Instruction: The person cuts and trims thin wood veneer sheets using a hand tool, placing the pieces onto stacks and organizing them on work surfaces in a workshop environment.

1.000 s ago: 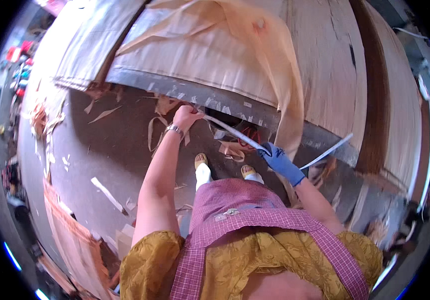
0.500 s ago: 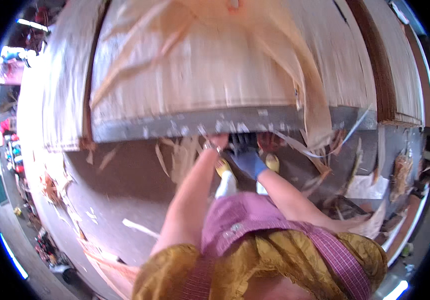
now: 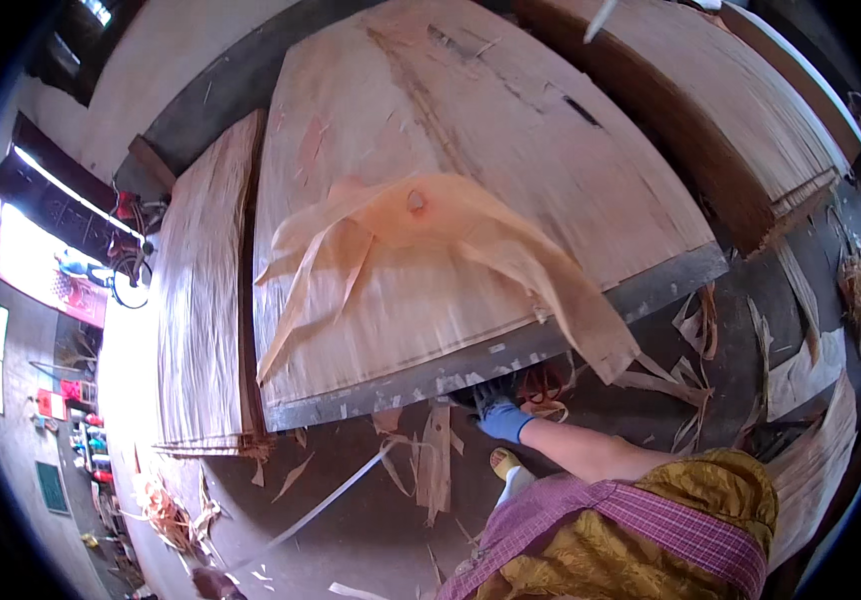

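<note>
Near the lower edge, the left hand (image 3: pixel 214 583) is blurred; whether its fingers close on the white strip (image 3: pixel 317 512) reaching it, I cannot tell. The strip slants up, straight, toward the table's edge (image 3: pixel 416 388). The right hand (image 3: pixel 499 411), in a blue glove, is at that edge, fingers too dark to read. Beyond, a torn orange sheet (image 3: pixel 431 215) lies over the veneer (image 3: pixel 511 120), one end overhanging; a stack (image 3: pixel 201 310) stands left, a bicycle (image 3: pixel 132 280) farther off.

Right hand (image 3: pixel 498 412) forward, left hand (image 3: pixel 215 584) out sideways
</note>
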A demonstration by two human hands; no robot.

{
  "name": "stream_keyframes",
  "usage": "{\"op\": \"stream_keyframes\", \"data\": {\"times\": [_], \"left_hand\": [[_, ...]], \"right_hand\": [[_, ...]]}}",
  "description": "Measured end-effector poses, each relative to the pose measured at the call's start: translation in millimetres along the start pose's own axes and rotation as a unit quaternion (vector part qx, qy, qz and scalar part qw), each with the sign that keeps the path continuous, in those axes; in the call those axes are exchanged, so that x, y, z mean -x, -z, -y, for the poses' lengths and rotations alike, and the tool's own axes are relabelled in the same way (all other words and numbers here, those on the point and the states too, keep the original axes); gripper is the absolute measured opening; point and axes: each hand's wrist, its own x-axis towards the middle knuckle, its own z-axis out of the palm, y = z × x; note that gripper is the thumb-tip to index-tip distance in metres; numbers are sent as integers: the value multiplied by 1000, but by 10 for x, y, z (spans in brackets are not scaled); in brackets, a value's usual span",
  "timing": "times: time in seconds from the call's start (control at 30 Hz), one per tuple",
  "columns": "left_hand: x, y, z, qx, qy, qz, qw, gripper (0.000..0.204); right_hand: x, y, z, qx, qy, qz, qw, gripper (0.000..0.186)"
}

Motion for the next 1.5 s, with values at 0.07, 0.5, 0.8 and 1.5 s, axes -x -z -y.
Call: {"op": "stream_keyframes", "data": {"times": [0.07,0.5,0.8,1.5], "left_hand": [[459,20,63,132,35,108,985,25],[6017,-2440,-2870,148,-126,605,772,19],[5716,-3994,-3257,166,-181,423,872,10],[8411,-5845,-3805,-242,-170,296,908,25]], "right_hand": [[127,485,149,-119,73,152,978,80],[3256,1784,-3085,-737,52,51,672,26],[4290,2523,-7123,-200,-281,89,934,29],[1015,2413,-7022,-534,-68,302,787,27]]}}
